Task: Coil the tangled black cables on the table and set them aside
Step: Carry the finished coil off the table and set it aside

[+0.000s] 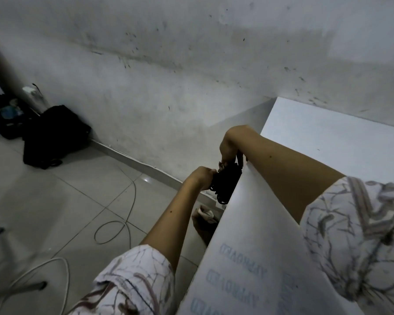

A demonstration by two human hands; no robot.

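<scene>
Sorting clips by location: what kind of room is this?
Probably a bare indoor utility or work room: stained white plaster wall, grey tiled floor, black fabric bag dumped in the corner.

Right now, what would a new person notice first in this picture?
Both hands meet at the left edge of the white table, gripping a bundle of black cables: the left hand from the side, the right hand from above. A black bag lies on the tiled floor by the wall, far left.

Cable bundle [224, 185] — lower part hidden behind table [259, 223].
</scene>
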